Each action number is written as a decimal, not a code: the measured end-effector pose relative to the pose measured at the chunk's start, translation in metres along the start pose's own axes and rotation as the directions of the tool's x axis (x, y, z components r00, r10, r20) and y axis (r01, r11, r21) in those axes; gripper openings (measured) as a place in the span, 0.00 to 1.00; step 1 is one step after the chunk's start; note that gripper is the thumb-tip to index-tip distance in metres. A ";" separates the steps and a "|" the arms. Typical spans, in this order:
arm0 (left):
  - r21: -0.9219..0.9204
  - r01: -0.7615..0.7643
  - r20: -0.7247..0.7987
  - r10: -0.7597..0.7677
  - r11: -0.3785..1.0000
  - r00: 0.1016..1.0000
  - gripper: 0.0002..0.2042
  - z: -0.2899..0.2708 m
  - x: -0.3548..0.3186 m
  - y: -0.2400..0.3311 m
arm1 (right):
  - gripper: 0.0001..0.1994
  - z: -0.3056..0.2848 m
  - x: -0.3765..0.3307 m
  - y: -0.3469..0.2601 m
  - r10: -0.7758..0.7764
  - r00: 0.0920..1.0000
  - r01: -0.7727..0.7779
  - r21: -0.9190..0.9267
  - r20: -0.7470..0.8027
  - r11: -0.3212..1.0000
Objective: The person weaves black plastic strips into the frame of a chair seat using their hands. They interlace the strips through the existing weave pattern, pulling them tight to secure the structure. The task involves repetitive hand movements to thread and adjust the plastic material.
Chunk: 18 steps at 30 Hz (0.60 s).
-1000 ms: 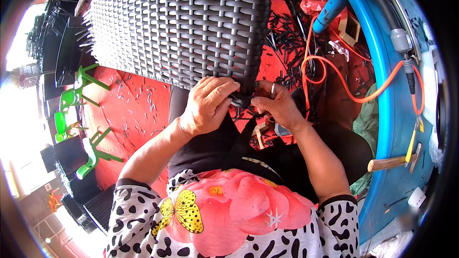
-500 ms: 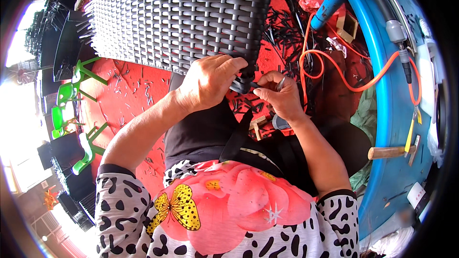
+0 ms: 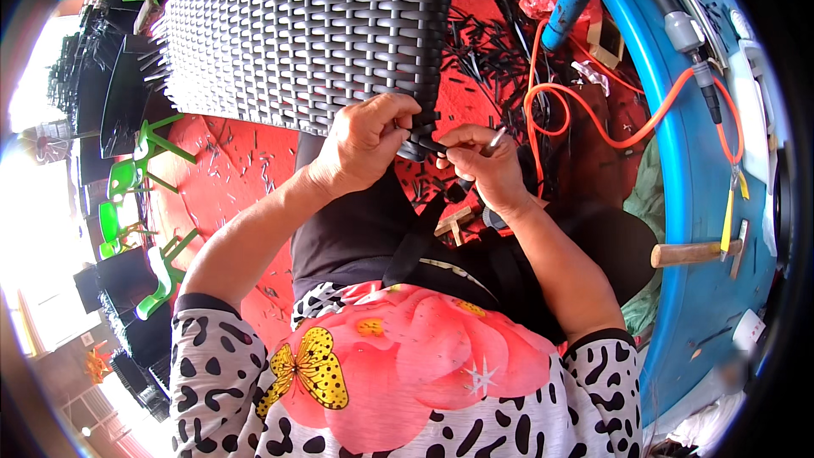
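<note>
A dark grey woven wicker panel [image 3: 314, 34] slants across the upper left and middle, its lower right corner between my hands. My left hand [image 3: 360, 148] is closed on that corner, thumb and bent fingers pressed together over the edge. Just right of it, my right hand [image 3: 489, 171] pinches the end of a short dark strip [image 3: 431, 144] at the corner. A slim silver metal piece [image 3: 495, 141] sticks up from among the right hand's fingers; its lower part is hidden, so I cannot tell its kind.
Black strip offcuts [image 3: 487, 51] litter the red floor [image 3: 229, 195]. At right, a blue table [image 3: 678, 322] bears a wooden-handled hammer [image 3: 695, 254]. An orange hose [image 3: 623, 142] loops beside it. Green chairs [image 3: 157, 280] stand at left. A small wooden piece [image 3: 456, 222] lies between my legs.
The view has shifted slightly. My right hand has turned, its fingers now closer together around the strip and more of the silver piece showing. My left hand remains at the corner, fingers more curled.
</note>
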State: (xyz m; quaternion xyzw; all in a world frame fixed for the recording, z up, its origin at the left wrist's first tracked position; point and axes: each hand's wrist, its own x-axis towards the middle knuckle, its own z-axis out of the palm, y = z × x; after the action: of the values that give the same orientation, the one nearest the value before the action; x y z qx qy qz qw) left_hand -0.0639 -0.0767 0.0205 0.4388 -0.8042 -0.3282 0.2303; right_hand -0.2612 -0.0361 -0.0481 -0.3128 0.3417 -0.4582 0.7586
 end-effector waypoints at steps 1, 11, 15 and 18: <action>-0.033 0.046 0.011 -0.045 0.998 0.999 0.16 0.000 0.000 0.001 | 0.04 0.001 -0.001 -0.001 -0.004 1.000 0.003 -0.021 -0.006 1.000; -0.113 0.123 -0.010 -0.125 0.986 0.992 0.15 0.005 0.003 0.005 | 0.03 0.017 0.004 0.007 -0.101 0.987 0.081 -0.163 -0.122 0.983; -0.183 0.154 0.013 -0.154 0.971 0.988 0.16 0.007 0.003 0.002 | 0.05 0.022 0.007 0.004 -0.094 0.983 0.071 -0.148 -0.156 0.986; -0.202 0.206 0.037 -0.202 0.957 0.979 0.17 0.007 0.002 0.011 | 0.06 0.026 0.010 0.006 -0.132 0.974 0.101 -0.165 -0.186 0.981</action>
State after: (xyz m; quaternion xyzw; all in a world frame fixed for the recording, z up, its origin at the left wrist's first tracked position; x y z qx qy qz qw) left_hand -0.0753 -0.0717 0.0236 0.4907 -0.7183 -0.4349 0.2326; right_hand -0.2346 -0.0387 -0.0402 -0.3434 0.4301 -0.5028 0.6666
